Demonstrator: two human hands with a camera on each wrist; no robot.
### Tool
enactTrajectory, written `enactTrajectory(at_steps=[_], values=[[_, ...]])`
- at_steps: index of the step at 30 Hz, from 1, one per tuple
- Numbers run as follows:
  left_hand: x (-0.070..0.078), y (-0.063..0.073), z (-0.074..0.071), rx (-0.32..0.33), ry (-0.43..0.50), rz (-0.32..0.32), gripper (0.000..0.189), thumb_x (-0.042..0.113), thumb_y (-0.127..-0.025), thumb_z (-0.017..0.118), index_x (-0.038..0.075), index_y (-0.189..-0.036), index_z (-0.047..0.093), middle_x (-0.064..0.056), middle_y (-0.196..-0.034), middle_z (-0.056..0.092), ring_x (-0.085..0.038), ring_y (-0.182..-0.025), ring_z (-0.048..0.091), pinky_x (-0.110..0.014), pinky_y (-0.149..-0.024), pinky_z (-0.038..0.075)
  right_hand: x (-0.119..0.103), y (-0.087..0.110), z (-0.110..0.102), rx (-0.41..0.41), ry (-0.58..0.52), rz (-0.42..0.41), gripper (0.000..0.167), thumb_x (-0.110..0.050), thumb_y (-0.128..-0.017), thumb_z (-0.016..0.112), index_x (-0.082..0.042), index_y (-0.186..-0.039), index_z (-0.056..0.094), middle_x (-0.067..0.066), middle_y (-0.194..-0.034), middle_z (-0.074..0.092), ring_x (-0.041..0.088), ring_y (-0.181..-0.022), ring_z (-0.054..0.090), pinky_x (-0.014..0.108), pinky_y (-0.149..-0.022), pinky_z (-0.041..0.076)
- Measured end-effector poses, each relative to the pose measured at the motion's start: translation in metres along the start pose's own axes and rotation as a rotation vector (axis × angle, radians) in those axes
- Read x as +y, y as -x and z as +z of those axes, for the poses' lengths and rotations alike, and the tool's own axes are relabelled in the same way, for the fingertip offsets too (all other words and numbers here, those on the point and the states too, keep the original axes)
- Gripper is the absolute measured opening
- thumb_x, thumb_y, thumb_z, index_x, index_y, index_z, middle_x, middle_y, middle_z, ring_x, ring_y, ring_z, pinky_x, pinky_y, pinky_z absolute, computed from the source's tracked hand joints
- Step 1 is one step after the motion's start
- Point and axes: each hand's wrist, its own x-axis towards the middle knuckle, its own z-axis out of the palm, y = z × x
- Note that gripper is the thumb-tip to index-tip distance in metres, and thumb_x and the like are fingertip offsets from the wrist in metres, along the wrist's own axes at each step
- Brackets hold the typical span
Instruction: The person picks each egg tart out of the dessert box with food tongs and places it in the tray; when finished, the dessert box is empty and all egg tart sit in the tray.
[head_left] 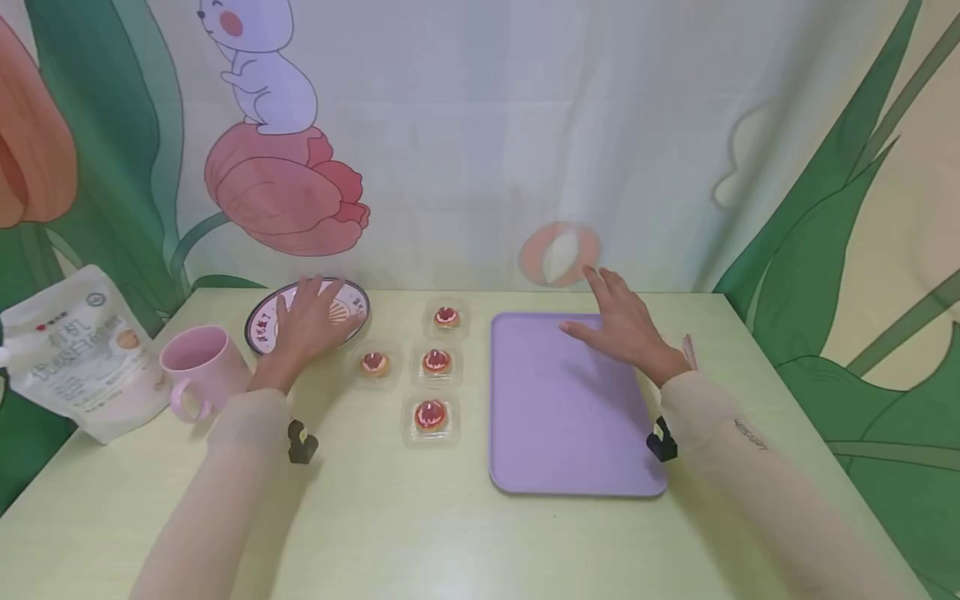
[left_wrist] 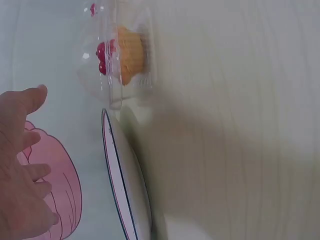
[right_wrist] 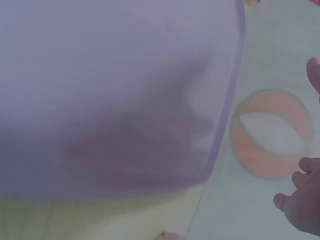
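My left hand (head_left: 313,327) hovers over a white plate (head_left: 264,332) with a dark rim, its fingers spread and holding nothing. In the left wrist view the plate (left_wrist: 122,185) shows edge-on, apart from the hand (left_wrist: 22,170). Right of it on the table, several small fruit tarts (head_left: 431,415) sit in clear plastic boxes. Above the far right corner of a flat purple tray (head_left: 562,417) is my right hand (head_left: 626,327), with fingers extended and nothing in them. The tray (right_wrist: 125,60) fills much of the right wrist view.
A pink mug (head_left: 206,367) stands at the left, beside a white pouch (head_left: 82,354) with printed text. Behind the table (head_left: 360,533) hangs a printed curtain (head_left: 450,150). Part of a thin pink item (head_left: 689,352) shows behind the right wrist.
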Motion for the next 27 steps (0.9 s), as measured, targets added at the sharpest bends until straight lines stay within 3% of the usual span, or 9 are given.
enactTrajectory(at_steps=[6,10,15,21,27], values=[[0.009,-0.012,0.003,0.013,0.078,0.056,0.062,0.033,-0.095,0.058,0.004,-0.147,0.043,-0.024,-0.155,0.036,-0.043,-0.148,0.025,-0.069,-0.12,0.009,-0.012,-0.02,0.011,-0.036,-0.069,-0.016,0.093,-0.053,-0.09,0.066,-0.019,-0.161,0.015,0.014,-0.165,0.025,0.038,-0.15,0.027,0.067,-0.115,0.026],[0.012,-0.021,0.008,0.001,0.091,0.121,0.063,0.029,-0.095,0.061,0.002,-0.149,0.041,-0.024,-0.155,0.039,-0.043,-0.146,0.03,-0.064,-0.121,0.017,-0.021,-0.032,0.017,-0.073,-0.139,-0.018,0.093,-0.054,-0.09,0.066,-0.024,-0.161,0.014,0.007,-0.166,0.023,0.034,-0.151,0.027,0.063,-0.118,0.027],[0.018,-0.033,0.015,-0.038,0.077,0.189,0.067,0.027,-0.092,0.067,0.003,-0.149,0.042,-0.023,-0.153,0.043,-0.042,-0.144,0.036,-0.059,-0.12,0.025,-0.034,-0.046,0.028,-0.11,-0.191,-0.042,0.094,-0.049,-0.089,0.07,-0.021,-0.161,0.016,0.003,-0.167,0.022,0.031,-0.152,0.026,0.055,-0.121,0.028],[0.03,-0.045,0.026,-0.064,0.102,0.247,0.067,0.023,-0.088,0.072,0.004,-0.147,0.047,-0.022,-0.149,0.049,-0.041,-0.141,0.042,-0.056,-0.119,0.03,-0.051,-0.063,0.044,-0.126,-0.177,-0.042,0.09,-0.043,-0.088,0.073,-0.02,-0.16,0.023,0.009,-0.16,0.038,0.034,-0.146,0.039,0.056,-0.117,0.032],[0.041,-0.053,0.036,-0.139,0.118,0.273,0.066,0.02,-0.086,0.075,0.004,-0.144,0.05,-0.02,-0.149,0.05,-0.041,-0.141,0.042,-0.054,-0.12,0.03,-0.063,-0.076,0.062,-0.161,-0.116,-0.028,0.087,-0.045,-0.085,0.075,-0.019,-0.157,0.032,0.015,-0.145,0.056,0.036,-0.134,0.053,0.06,-0.111,0.038]])
